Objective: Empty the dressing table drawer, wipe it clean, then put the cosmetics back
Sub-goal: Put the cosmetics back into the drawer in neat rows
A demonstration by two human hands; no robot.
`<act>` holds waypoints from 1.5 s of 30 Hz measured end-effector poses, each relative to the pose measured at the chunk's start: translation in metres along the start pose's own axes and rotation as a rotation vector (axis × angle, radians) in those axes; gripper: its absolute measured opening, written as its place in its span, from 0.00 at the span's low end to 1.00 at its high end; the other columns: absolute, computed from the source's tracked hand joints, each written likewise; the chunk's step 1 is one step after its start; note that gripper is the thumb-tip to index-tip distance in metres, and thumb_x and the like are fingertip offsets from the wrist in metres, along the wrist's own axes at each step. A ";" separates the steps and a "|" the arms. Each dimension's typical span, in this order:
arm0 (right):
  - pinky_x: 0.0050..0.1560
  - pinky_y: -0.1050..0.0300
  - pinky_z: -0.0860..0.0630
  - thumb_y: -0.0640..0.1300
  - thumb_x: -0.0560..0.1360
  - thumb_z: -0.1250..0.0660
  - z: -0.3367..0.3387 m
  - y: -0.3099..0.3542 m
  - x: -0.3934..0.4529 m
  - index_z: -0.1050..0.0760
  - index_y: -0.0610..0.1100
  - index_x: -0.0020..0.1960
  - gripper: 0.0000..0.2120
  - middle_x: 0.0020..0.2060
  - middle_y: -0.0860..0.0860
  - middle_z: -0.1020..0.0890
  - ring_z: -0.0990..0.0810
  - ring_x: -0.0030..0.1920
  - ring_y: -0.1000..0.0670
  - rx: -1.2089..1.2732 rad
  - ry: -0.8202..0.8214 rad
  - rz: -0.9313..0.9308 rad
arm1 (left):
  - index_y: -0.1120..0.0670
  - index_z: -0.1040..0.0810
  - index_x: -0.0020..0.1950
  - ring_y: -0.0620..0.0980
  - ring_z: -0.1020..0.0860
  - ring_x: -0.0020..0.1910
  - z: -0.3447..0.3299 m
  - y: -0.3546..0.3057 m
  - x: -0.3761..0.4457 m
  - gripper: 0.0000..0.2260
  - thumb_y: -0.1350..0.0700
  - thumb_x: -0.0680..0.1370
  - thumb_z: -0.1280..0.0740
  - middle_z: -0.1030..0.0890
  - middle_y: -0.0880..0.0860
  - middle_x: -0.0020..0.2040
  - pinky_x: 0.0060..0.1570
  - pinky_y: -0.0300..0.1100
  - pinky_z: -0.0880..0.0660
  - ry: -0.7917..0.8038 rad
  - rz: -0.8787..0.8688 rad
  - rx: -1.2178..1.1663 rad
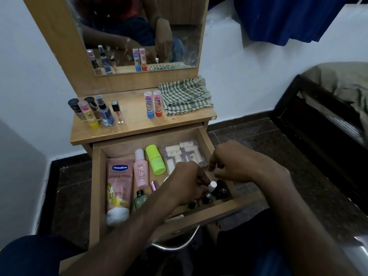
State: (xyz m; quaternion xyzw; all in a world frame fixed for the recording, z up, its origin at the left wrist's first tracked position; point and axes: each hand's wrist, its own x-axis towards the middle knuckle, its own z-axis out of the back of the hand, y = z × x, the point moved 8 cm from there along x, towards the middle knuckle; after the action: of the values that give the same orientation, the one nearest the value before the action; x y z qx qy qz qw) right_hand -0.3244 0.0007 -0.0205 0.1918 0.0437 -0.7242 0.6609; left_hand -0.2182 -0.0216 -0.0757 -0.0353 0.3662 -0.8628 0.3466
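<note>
The wooden drawer (96,176) is pulled out and holds a pink Vaseline tube (119,188), a pink bottle (141,172), a green bottle (155,159), a clear box of small tubes (184,152) and several dark nail polish bottles (221,191) at the front right. My left hand (189,184) reaches into that corner, its fingers curled round a small white-capped bottle (212,185). My right hand (231,166) hovers just above the same bottles with fingers bent, apparently holding nothing. Part of the drawer floor is hidden under my hands.
On the table top (137,124) stand several bottles at the left (95,112), two lip balm tubes (153,104) and a folded checked cloth (185,96). A mirror (135,36) rises behind. A dark bed frame (318,120) is at right.
</note>
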 end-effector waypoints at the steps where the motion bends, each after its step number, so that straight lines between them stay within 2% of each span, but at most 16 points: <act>1: 0.56 0.51 0.17 0.42 0.78 0.29 -0.001 0.001 0.000 0.13 0.48 0.58 0.11 0.56 0.46 0.16 0.15 0.52 0.47 0.005 0.004 0.000 | 0.53 0.12 0.61 0.45 0.14 0.52 0.000 0.001 0.000 0.11 0.59 0.78 0.25 0.11 0.51 0.54 0.55 0.35 0.19 0.004 -0.002 0.009; 6: 0.53 0.50 0.16 0.40 0.77 0.29 -0.003 0.006 0.003 0.13 0.47 0.57 0.10 0.53 0.46 0.15 0.14 0.49 0.47 0.004 -0.007 0.011 | 0.55 0.14 0.63 0.47 0.14 0.54 0.004 0.003 0.000 0.12 0.56 0.79 0.26 0.12 0.53 0.57 0.53 0.33 0.21 -0.044 0.001 0.068; 9: 0.52 0.52 0.16 0.42 0.78 0.28 -0.002 0.010 0.005 0.13 0.47 0.58 0.10 0.52 0.46 0.15 0.15 0.48 0.48 0.001 -0.042 0.027 | 0.54 0.16 0.66 0.48 0.15 0.55 0.016 0.003 -0.003 0.13 0.58 0.82 0.29 0.13 0.52 0.58 0.59 0.40 0.20 -0.111 0.000 0.159; 11: 0.53 0.50 0.16 0.45 0.79 0.28 -0.001 0.015 0.006 0.14 0.49 0.59 0.10 0.51 0.47 0.14 0.15 0.48 0.49 -0.004 -0.115 0.040 | 0.51 0.16 0.66 0.48 0.16 0.57 0.034 0.003 -0.010 0.13 0.57 0.83 0.32 0.13 0.50 0.58 0.60 0.37 0.24 -0.200 -0.032 0.236; 13: 0.51 0.50 0.17 0.49 0.79 0.29 0.006 0.022 0.007 0.14 0.51 0.58 0.09 0.47 0.50 0.14 0.16 0.48 0.50 0.001 -0.244 0.053 | 0.48 0.16 0.64 0.46 0.17 0.57 0.056 0.000 -0.020 0.12 0.54 0.83 0.34 0.13 0.47 0.57 0.54 0.31 0.33 -0.327 -0.063 0.286; 14: 0.50 0.50 0.17 0.50 0.78 0.29 0.010 0.028 0.008 0.14 0.52 0.56 0.09 0.46 0.52 0.14 0.17 0.48 0.51 0.018 -0.311 0.066 | 0.47 0.15 0.63 0.46 0.17 0.56 0.067 0.001 -0.026 0.11 0.53 0.83 0.34 0.13 0.46 0.56 0.54 0.32 0.34 -0.378 -0.065 0.286; 16: 0.47 0.50 0.18 0.50 0.77 0.29 0.021 0.047 0.010 0.14 0.52 0.53 0.07 0.44 0.54 0.13 0.16 0.45 0.53 0.080 -0.447 0.118 | 0.47 0.15 0.59 0.47 0.17 0.54 0.089 0.008 -0.040 0.08 0.53 0.82 0.32 0.13 0.46 0.54 0.58 0.42 0.25 -0.458 -0.058 0.226; 17: 0.46 0.51 0.19 0.50 0.76 0.28 0.025 0.055 0.008 0.14 0.51 0.51 0.06 0.43 0.54 0.14 0.16 0.44 0.54 0.125 -0.508 0.145 | 0.48 0.15 0.57 0.46 0.17 0.52 0.098 0.011 -0.047 0.07 0.53 0.82 0.31 0.13 0.46 0.53 0.56 0.45 0.22 -0.505 -0.070 0.177; 20: 0.43 0.52 0.20 0.47 0.74 0.25 0.033 0.082 0.007 0.15 0.48 0.51 0.06 0.42 0.54 0.15 0.18 0.42 0.54 0.215 -0.635 0.226 | 0.48 0.15 0.57 0.41 0.18 0.47 0.130 0.025 -0.072 0.06 0.54 0.81 0.28 0.14 0.44 0.51 0.48 0.40 0.20 -0.689 -0.124 0.116; 23: 0.48 0.51 0.20 0.46 0.75 0.24 0.038 0.100 0.009 0.16 0.46 0.54 0.09 0.46 0.53 0.15 0.18 0.46 0.52 0.257 -0.670 0.253 | 0.49 0.16 0.57 0.41 0.19 0.48 0.163 0.042 -0.098 0.06 0.51 0.82 0.30 0.15 0.44 0.51 0.47 0.39 0.19 -0.919 -0.172 0.177; 27: 0.54 0.56 0.21 0.46 0.76 0.24 0.060 0.131 0.022 0.17 0.47 0.61 0.14 0.52 0.53 0.14 0.18 0.50 0.55 0.322 -0.717 0.323 | 0.46 0.18 0.60 0.42 0.22 0.53 0.208 0.086 -0.132 0.08 0.49 0.83 0.32 0.16 0.43 0.56 0.49 0.33 0.27 -1.202 -0.082 0.219; 30: 0.56 0.55 0.22 0.45 0.78 0.26 0.083 0.160 0.040 0.17 0.48 0.62 0.13 0.53 0.54 0.15 0.20 0.52 0.55 0.344 -0.763 0.370 | 0.43 0.21 0.68 0.44 0.24 0.56 0.230 0.122 -0.142 0.13 0.46 0.83 0.34 0.22 0.43 0.62 0.44 0.36 0.28 -1.270 0.066 0.206; 32: 0.56 0.60 0.25 0.43 0.80 0.29 0.100 0.178 0.054 0.16 0.48 0.61 0.10 0.54 0.55 0.14 0.20 0.52 0.57 0.343 -0.790 0.407 | 0.40 0.24 0.72 0.45 0.25 0.59 0.239 0.138 -0.141 0.16 0.47 0.84 0.35 0.25 0.43 0.65 0.41 0.38 0.26 -1.263 0.121 0.180; 35: 0.49 0.71 0.29 0.43 0.83 0.33 0.129 0.205 0.088 0.15 0.51 0.58 0.09 0.51 0.59 0.15 0.20 0.48 0.60 0.354 -0.720 0.449 | 0.37 0.26 0.74 0.43 0.29 0.64 0.245 0.150 -0.128 0.18 0.50 0.84 0.34 0.27 0.42 0.68 0.41 0.35 0.29 -1.190 0.131 0.232; 40: 0.56 0.59 0.18 0.42 0.80 0.27 0.149 0.245 0.152 0.15 0.56 0.51 0.09 0.47 0.59 0.14 0.17 0.49 0.62 0.092 -0.236 0.540 | 0.39 0.23 0.71 0.44 0.25 0.65 0.245 0.160 -0.110 0.16 0.52 0.84 0.34 0.22 0.42 0.68 0.48 0.45 0.19 -1.112 0.149 0.270; 45: 0.45 0.65 0.24 0.41 0.76 0.24 0.149 0.253 0.181 0.14 0.58 0.50 0.11 0.41 0.69 0.15 0.18 0.44 0.70 0.013 -0.041 0.597 | 0.43 0.20 0.71 0.43 0.18 0.55 0.248 0.163 -0.104 0.16 0.53 0.83 0.31 0.15 0.44 0.61 0.51 0.50 0.16 -1.109 0.088 0.074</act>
State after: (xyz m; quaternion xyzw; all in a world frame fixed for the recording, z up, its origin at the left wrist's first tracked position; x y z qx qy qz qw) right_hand -0.1201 -0.2484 0.1045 0.1856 -0.0328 -0.5020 0.8441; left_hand 0.0316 -0.1875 0.0178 -0.4565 0.0998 -0.7119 0.5242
